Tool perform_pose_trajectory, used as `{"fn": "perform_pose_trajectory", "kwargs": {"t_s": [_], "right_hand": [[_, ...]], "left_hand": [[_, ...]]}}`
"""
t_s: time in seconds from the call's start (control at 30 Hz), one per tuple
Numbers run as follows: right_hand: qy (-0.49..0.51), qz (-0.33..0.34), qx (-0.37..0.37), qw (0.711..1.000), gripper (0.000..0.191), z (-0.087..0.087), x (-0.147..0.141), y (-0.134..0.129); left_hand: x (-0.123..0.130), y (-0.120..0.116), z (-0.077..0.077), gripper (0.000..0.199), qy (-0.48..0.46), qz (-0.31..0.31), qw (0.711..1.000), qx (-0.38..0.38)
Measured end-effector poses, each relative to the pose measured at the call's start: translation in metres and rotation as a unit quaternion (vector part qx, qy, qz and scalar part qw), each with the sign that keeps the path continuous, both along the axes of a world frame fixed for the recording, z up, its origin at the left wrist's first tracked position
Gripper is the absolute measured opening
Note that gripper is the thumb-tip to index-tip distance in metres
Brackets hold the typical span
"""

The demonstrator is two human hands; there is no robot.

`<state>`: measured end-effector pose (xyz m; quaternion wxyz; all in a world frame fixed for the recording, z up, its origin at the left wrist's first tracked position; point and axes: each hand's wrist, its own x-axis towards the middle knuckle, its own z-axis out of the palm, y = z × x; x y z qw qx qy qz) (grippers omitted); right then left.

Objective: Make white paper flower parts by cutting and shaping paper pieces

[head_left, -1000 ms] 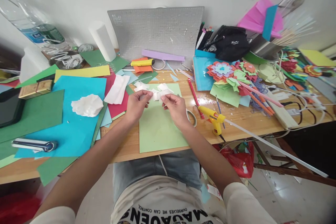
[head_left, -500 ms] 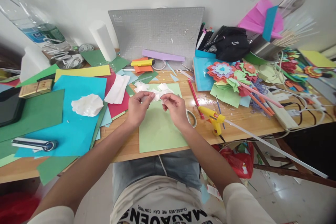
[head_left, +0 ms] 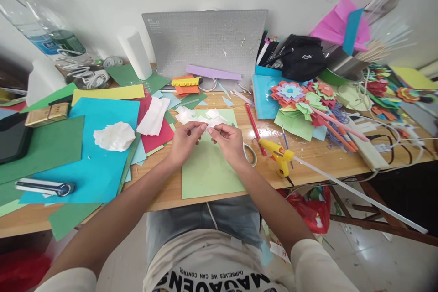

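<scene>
My left hand (head_left: 186,140) and my right hand (head_left: 226,140) meet over a light green sheet of paper (head_left: 212,173), thumbs nearly touching. Both are closed in a pinch on a small piece of white tissue paper, mostly hidden by the fingers. Just beyond the fingertips lie several torn white tissue pieces (head_left: 185,113), at the far end of the green sheet. To the right of my right hand is a roll of tape (head_left: 251,155), partly covered by the hand. A folded white tissue (head_left: 153,116) lies left of my left hand, over red paper.
On the right are a yellow glue gun (head_left: 278,153), a red pen (head_left: 253,123) and layered paper flowers (head_left: 290,92). A crumpled white tissue (head_left: 114,137) and a stapler (head_left: 44,187) rest on blue paper at left. A grey cutting mat (head_left: 205,41) leans on the wall.
My hands have come closer together, the left shifting slightly right, so the thumbs now nearly meet. The surrounding things stay where they were.
</scene>
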<state>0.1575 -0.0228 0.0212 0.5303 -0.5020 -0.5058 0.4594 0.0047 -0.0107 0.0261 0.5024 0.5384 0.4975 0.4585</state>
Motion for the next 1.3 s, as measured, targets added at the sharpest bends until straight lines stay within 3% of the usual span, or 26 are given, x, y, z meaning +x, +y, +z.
{"fn": "perform_pose_trajectory", "kwargs": {"t_s": [0.3,0.7,0.93,1.3], "right_hand": [[0.006,0.007,0.007,1.0,0.035,-0.001,-0.001,0.001],[-0.011,-0.024,0.014,1.0,0.029,-0.004,0.0,0.002],[-0.115,-0.034,0.096,0.988,0.022,-0.001,0.0,-0.001],[-0.317,-0.103,0.255,0.908,0.012,-0.009,-0.001,-0.004]], "left_hand": [[-0.001,0.001,0.004,0.04,-0.08,-0.049,0.992,-0.082],[-0.007,0.009,0.002,0.034,0.024,0.014,1.0,0.012],[-0.009,0.009,0.006,0.034,-0.125,-0.035,0.98,-0.149],[-0.012,0.012,0.013,0.029,-0.248,-0.038,0.933,-0.258]]}}
